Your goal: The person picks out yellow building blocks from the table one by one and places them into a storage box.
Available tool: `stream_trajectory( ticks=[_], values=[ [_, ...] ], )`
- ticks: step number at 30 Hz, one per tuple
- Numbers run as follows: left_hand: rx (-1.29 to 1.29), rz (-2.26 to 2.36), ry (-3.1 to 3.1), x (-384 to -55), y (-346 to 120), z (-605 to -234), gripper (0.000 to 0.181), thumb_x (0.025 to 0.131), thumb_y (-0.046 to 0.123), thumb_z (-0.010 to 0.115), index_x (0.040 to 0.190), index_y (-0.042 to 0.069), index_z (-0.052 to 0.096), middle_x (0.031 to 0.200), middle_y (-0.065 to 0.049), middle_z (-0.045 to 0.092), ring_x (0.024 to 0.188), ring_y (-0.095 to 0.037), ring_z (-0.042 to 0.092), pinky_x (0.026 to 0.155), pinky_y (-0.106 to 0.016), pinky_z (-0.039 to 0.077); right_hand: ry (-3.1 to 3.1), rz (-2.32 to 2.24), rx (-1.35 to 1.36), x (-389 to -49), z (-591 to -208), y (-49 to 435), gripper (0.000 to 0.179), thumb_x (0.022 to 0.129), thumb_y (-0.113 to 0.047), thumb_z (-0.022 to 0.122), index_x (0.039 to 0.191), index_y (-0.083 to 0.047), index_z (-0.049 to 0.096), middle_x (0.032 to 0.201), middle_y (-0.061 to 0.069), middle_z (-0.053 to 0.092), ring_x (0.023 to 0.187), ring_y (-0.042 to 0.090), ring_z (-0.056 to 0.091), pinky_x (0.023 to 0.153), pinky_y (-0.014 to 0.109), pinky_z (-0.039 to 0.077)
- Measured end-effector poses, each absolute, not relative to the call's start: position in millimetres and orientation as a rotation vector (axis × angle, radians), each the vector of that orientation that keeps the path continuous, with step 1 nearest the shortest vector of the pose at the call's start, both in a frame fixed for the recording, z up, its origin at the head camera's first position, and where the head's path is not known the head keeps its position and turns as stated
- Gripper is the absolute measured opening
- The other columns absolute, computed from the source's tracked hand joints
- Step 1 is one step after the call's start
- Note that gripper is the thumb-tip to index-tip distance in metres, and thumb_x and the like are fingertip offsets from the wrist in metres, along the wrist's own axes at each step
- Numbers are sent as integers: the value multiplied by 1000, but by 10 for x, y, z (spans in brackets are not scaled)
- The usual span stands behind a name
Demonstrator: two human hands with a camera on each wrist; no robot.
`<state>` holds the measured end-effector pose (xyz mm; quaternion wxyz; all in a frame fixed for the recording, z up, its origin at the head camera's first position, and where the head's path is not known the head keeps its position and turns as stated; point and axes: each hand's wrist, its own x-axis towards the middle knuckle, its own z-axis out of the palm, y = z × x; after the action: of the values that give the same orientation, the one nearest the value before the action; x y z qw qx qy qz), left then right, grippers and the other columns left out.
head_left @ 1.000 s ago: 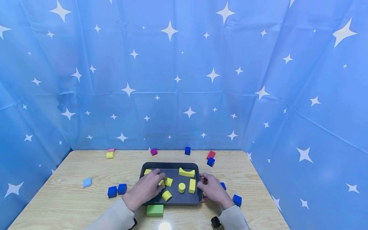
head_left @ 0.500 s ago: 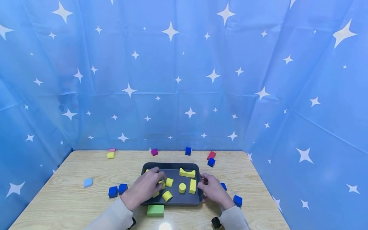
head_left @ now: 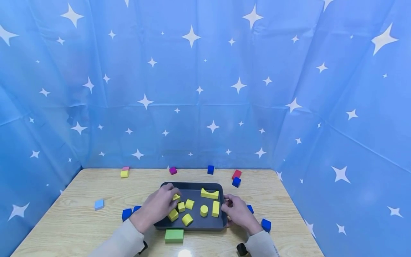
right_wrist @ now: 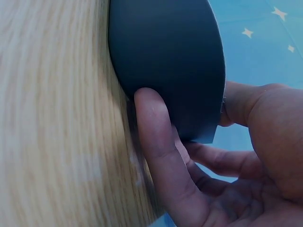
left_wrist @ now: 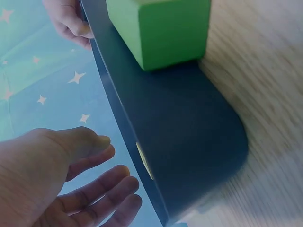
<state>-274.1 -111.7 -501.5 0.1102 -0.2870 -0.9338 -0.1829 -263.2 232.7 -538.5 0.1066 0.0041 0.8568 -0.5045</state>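
Note:
A dark grey tray (head_left: 205, 225) holds several yellow blocks, among them an arch block (head_left: 209, 194), an upright cylinder (head_left: 203, 211) and an oblong block (head_left: 215, 209). Over its left side hovers my left hand (head_left: 157, 205), fingers loosely bent. In the left wrist view, nothing shows between that hand's thumb (left_wrist: 92, 142) and fingers. A yellow block (head_left: 176, 197) lies by its fingertips in the head view, partly hidden. My right hand (head_left: 238, 211) grips the tray's right end, with the thumb at the rim and a finger (right_wrist: 154, 118) against the outer wall.
A green block (head_left: 174, 236) lies against the tray's near side. Blue blocks (head_left: 127, 214) are left of the tray, and another blue block (head_left: 265, 225) lies right of my right hand. Small blocks, including a red block (head_left: 237, 174), lie along the table's (head_left: 74, 225) far edge.
My left hand has moved slightly left and away from the yellow blocks, uncovering more of them at the tray's left side. My right hand stays on the tray's right end.

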Motion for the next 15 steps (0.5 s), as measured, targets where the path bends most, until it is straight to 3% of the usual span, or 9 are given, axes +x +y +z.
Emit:
stream_trajectory(
  ticks=[15],
  values=[
    [-659, -492, -2763, -2846, -1391, -4986, 22, 103, 12, 89, 124, 9, 85, 113, -10, 77, 83, -11, 60, 67, -25, 54, 2518, -1484, 37, -2637, -5384, 2312, 61, 108, -14, 69, 165, 5, 57, 124, 16, 67, 98, 23, 72, 64, 42, 71]
  ],
)
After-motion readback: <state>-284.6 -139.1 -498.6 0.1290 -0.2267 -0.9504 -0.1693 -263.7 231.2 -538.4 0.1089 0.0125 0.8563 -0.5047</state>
